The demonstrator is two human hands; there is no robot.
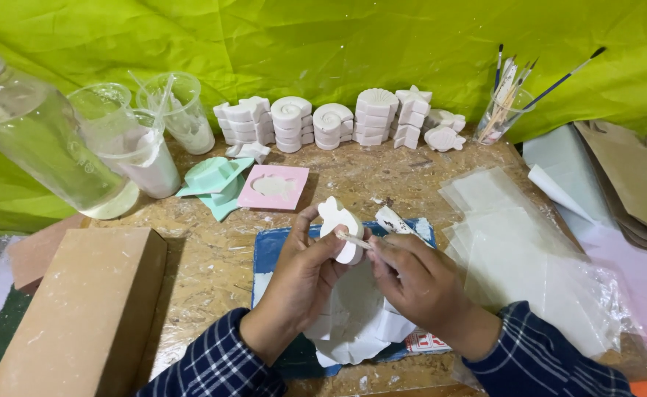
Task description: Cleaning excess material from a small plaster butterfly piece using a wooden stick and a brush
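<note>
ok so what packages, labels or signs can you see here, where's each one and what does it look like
Printed label: small white rectangle with red print, on the blue mat just below the right hand, partly covered by white scraps.
Clear plastic bottle: far left, tilted, white cap, no label showing.
Stack of clear plastic bags: right of the hands, flat, unprinted.
Brown paper bags: far right edge, plain.
No signs or screens.

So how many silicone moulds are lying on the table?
2: a mint-green mould left of a pink mould, touching, behind the left hand. The green one may be two stacked; others could be hidden.
</note>
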